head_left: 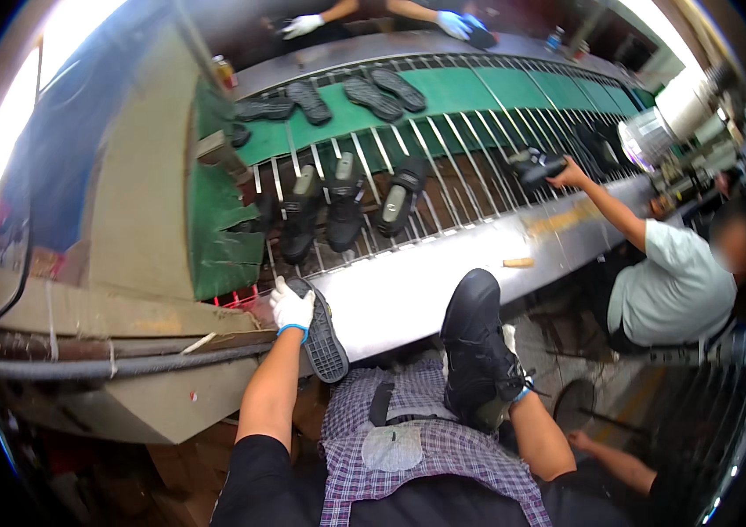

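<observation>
My left hand, in a white glove with a blue cuff, grips one end of a black rubber shoe sole at the bench's near edge. Its treaded side shows. Black lace-up shoe stands toe up in my right hand, over the right side of my plaid apron. That hand is also gloved and mostly hidden behind the shoe, its fingers out of sight. Beyond the bench, several black shoes with light insoles rest on the metal rods of a conveyor, close to my left hand.
Several dark soles lie on a green belt behind the rods. At right, a seated person's hand holds a dark shoe. Gloved hands work across the line. A tan machine housing borders the left; a wooden-looking piece lies on the metal bench.
</observation>
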The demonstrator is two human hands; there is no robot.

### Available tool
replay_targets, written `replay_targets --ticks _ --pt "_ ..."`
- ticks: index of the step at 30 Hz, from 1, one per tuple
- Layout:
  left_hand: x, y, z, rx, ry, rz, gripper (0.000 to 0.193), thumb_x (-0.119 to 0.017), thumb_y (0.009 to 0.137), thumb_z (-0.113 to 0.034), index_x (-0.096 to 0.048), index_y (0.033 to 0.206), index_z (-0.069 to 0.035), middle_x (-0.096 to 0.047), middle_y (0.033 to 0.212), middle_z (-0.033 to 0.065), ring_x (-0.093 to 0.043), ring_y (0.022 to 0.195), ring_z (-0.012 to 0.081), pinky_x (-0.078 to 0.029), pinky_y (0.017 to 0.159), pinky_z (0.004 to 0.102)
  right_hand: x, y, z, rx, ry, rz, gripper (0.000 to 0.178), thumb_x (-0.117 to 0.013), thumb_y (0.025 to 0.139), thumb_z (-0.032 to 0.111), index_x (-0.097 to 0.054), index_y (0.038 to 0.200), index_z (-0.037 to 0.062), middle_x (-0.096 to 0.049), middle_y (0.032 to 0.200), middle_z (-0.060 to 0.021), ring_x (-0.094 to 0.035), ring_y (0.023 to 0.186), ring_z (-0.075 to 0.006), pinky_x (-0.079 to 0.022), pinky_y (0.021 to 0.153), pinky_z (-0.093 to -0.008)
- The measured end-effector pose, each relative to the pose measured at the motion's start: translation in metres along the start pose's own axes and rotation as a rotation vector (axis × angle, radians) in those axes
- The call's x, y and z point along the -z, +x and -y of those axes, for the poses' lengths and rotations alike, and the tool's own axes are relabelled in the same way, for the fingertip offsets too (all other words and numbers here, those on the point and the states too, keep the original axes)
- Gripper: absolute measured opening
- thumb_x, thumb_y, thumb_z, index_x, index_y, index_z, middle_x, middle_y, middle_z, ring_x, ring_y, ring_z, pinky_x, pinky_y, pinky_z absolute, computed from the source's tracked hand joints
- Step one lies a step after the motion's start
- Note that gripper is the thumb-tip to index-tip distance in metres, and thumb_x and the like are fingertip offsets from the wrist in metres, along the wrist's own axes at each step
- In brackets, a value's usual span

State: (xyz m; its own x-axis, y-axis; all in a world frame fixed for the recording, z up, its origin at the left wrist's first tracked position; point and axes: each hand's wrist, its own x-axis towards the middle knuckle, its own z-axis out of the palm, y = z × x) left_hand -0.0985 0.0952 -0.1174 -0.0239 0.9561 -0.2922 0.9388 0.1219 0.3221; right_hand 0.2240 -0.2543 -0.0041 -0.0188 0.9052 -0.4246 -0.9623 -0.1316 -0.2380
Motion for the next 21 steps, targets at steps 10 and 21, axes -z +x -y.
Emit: replay_targets --ticks 10,21 --pt "0.084 -0.082 -0.153 -0.768 -0.534 0.305 0.034 -0.062 0.100 -0.022 -0.071 0.126 -0.002 -0.074 0.120 0.0207 -0.070 0.117 0.0345 -0.051 0.104 0.0401 -0.002 0.031 -0.010 0.171 -0.092 -0.286 0.074 -0.040 0.111 0.059 -0.046 0.156 0.0014 -0.057 0.152 -0.0183 -0.060 0.134 -0.0299 -0.050 0.116 -0.0436" --pt "0.033 -0.179 -0.151 -0.894 -0.692 0.517 0.053 -0.063 0.095 -0.005 -0.057 0.147 -0.003 -0.066 0.140 0.0176 -0.062 0.131 0.0304 -0.045 0.116 0.0416 0.011 0.002 -0.053 0.037 -0.126 -0.408 0.070 -0.036 0.113 0.056 -0.049 0.153 -0.0005 -0.058 0.151 -0.0193 -0.061 0.133 -0.0286 -0.053 0.113 -0.0417"
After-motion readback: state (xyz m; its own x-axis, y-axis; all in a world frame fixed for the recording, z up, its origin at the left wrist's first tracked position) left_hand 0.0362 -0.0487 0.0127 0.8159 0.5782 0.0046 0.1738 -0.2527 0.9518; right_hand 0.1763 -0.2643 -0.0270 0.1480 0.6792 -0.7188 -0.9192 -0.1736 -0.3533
